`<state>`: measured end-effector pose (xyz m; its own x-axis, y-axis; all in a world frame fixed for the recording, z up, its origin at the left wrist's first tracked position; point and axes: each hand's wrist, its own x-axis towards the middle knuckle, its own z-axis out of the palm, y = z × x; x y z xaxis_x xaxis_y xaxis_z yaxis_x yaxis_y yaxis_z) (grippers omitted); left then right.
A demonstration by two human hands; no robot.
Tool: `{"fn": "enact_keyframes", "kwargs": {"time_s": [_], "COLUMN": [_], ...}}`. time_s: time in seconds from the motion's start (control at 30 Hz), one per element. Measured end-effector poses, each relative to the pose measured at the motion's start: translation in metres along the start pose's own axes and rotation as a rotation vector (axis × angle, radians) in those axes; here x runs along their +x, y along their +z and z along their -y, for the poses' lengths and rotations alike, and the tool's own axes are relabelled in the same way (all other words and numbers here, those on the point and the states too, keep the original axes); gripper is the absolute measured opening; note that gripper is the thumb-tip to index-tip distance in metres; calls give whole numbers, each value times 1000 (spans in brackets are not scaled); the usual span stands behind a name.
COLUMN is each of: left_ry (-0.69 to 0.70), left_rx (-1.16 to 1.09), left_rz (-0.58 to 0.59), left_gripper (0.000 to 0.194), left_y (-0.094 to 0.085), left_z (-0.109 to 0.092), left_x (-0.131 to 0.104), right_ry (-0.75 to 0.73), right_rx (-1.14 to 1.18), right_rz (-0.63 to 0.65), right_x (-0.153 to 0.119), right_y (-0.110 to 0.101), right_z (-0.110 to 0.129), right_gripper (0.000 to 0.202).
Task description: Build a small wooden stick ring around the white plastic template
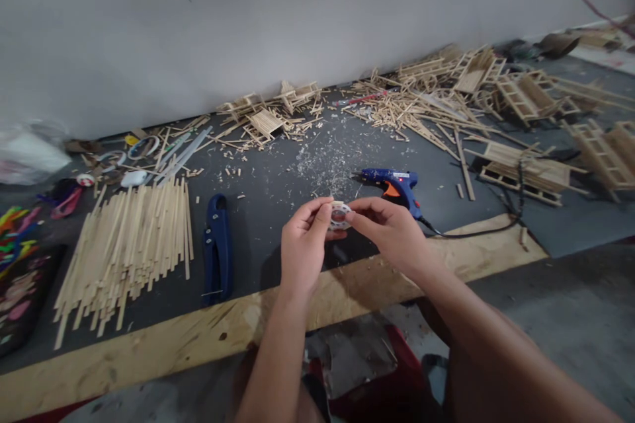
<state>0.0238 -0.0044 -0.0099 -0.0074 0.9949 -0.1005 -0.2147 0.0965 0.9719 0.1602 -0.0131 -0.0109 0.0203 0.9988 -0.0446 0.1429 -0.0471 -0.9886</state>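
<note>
The person sits over the table (262,205) with both hands brought together above its near side, and between them, just this side of the glue gun, is a small ring-shaped piece (334,217). The left hand (305,231) has a narrow grip, thumb pressed to the near face and fingers curled behind; the right hand (384,221) pinches the other side, thumb tip on the rim. I can't tell from here what fills the middle of the ring. With something this small, I'd say the left grip should do the steadying, firm but not squeezing, while the right makes the small adjustments from the edge, so the face is left open to view. Thumbs are best set on opposite sides, and even pressure would guard against skewing the ring. The glue gun (404,188) lies just beyond the right hand, a red light showing on its body, so the knuckles would do well to stay clear of its nozzle. Its cable (461,235) curls away to the right, near the forearm, worth not snagging. Off to the left lie the blue cutter (217,244) and a spread of thin wooden sticks (133,238), both well apart from the fingers.
</note>
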Motion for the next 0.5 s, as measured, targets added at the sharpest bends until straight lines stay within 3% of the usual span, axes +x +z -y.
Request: {"fn": "enact_keyframes", "kwargs": {"time_s": [0.2, 0.37, 0.5], "left_ry": [-73, -102, -128], "left_rx": [-57, -67, -36], "left_rz": [13, 22, 99], "left_gripper": [35, 34, 29], "left_y": [-1, -3, -1], "left_z": [-4, -6, -6], "left_x": [2, 2, 2], "right_ry": [12, 1, 2], "right_rx": [70, 37, 66], "right_rz": [-23, -28, -24], "right_x": [2, 4, 4], "right_y": [-2, -5, -5], "right_z": [2, 4, 4], "right_gripper": [22, 21, 22]}}
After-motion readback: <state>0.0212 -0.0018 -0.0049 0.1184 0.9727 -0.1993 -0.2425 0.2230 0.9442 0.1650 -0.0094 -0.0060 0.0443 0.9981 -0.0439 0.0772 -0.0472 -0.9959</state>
